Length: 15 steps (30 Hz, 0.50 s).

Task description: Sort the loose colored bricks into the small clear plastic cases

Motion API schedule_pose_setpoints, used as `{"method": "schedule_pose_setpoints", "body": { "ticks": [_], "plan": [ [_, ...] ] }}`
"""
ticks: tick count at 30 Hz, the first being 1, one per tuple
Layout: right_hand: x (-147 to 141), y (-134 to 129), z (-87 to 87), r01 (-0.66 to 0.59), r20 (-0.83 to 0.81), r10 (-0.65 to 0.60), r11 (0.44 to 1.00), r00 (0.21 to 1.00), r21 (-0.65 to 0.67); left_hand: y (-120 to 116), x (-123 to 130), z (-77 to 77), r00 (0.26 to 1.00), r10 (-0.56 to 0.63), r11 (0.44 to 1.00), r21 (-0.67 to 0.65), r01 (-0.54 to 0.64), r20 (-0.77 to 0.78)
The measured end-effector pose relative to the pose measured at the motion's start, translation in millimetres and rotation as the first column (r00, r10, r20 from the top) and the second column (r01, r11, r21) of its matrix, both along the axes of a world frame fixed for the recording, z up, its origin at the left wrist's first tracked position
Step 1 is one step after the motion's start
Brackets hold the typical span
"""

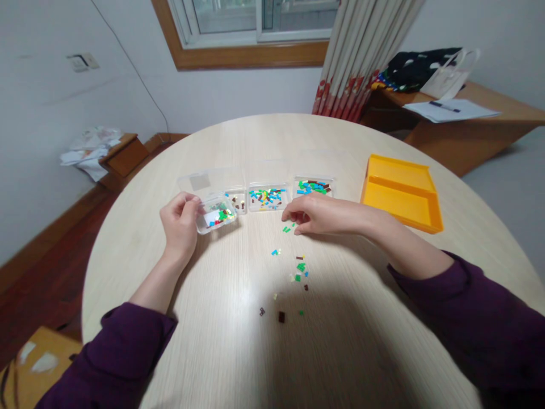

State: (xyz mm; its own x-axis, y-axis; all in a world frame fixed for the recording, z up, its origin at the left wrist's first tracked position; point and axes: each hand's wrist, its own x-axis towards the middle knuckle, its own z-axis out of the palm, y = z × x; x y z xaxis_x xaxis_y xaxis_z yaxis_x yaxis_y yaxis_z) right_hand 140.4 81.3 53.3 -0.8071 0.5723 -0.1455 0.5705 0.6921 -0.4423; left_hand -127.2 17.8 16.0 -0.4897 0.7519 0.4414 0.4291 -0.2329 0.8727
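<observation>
My left hand (181, 218) grips a small clear box (217, 215) by its left edge, tilted above the table. Green, blue, red and dark pieces lie inside it. My right hand (309, 215) is low over the table with its fingers curled, beside small green bricks (286, 229); whether anything is between the fingertips is too small to tell. Behind the hands stand open clear boxes: one with few brown and pale pieces (238, 201), a middle one (268, 197) with mixed bricks, and a right one (314, 186) partly behind my right hand.
Loose bricks (301, 267) in green, blue, brown and pale yellow lie scattered down the middle of the round table (213, 341). A dark brown brick (281, 317) is nearest me. An open yellow case (400, 196) stands at the right. Beyond is a side desk (489, 116).
</observation>
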Motion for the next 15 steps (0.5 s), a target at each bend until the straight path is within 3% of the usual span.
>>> {"method": "schedule_pose_setpoints", "body": {
  "ticks": [6, 15],
  "plan": [
    [-8, 0, -13.0, -0.092, -0.081, 0.098, 0.993, 0.992, 0.077, 2, -2, -3.0, 1.0, 0.007, 1.0, 0.0, -0.007, 0.003],
    [-11, -10, -16.0, -0.054, -0.042, 0.062, 0.983, 0.997, 0.175, 1, -2, -1.5, 1.0, 0.014, 1.0, -0.01, -0.014, 0.001]
  ]
}}
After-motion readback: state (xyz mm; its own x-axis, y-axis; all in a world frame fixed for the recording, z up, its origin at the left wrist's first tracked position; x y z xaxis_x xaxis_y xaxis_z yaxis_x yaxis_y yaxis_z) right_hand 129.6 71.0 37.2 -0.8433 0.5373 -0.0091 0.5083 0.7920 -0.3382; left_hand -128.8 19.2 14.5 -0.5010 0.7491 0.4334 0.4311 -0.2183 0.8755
